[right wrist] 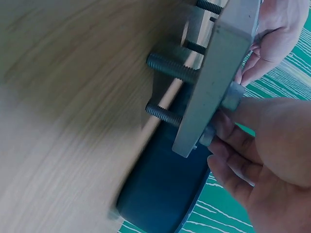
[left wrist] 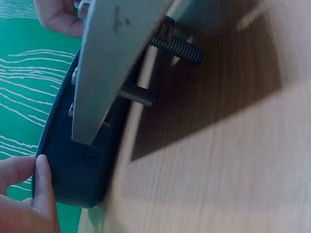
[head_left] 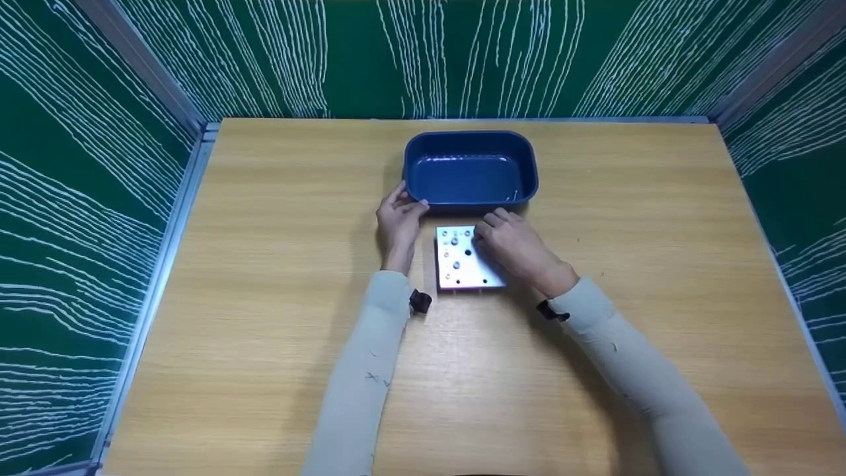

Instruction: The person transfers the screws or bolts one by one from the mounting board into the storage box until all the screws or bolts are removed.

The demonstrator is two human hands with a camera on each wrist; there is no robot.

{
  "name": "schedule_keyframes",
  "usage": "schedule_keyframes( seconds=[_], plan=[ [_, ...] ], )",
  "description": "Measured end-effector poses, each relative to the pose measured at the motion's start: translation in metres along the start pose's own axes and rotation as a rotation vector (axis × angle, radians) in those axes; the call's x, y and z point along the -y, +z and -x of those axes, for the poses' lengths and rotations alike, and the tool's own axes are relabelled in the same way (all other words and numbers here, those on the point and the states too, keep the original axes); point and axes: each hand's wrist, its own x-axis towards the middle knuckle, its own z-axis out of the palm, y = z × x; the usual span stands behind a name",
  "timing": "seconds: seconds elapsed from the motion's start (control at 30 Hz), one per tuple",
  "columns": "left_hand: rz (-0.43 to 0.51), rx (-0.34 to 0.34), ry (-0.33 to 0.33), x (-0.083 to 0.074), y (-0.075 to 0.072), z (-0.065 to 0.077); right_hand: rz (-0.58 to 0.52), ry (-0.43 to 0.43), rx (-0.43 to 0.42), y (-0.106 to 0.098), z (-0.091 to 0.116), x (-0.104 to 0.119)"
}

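Observation:
A silver metal plate [head_left: 477, 270] with holes and several bolts stands raised off the table, threaded bolt shanks [right wrist: 172, 68] poking out beneath it. At its far right corner, my right hand [head_left: 519, 248] has curled fingers at the plate's top; in the right wrist view they pinch the head of a bolt [right wrist: 208, 136]. Behind the plate sits a dark blue bin [head_left: 469, 203]. My left hand [head_left: 400, 225] pinches the bin's rim at the near left corner, thumb and forefinger meeting there in the left wrist view. The right fingertips are partly hidden in the head view.
A small screw [head_left: 515, 195] lies inside the bin near its right front corner. The wooden table [head_left: 297, 264] is bordered by metal frame edges and green panels [head_left: 350, 59] with white wavy lines at the back and sides.

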Motion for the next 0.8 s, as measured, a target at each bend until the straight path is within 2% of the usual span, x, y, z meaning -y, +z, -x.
schedule_keyframes(
  seconds=[0.17,0.4,0.8],
  plan=[
    [0.012,0.007,0.003,0.0004,-0.0003,0.0003,-0.011,0.012,0.012,-0.0004,0.001,-0.0006],
    [0.049,0.012,0.025,0.0007,0.0002,-0.0003,-0.081,0.002,-0.053,0.0016,-0.0006,-0.0028],
    [0.001,-0.008,0.003,0.0,0.0013,-0.0012,-0.018,-0.038,-0.035,0.0006,-0.0027,-0.002]
  ],
)
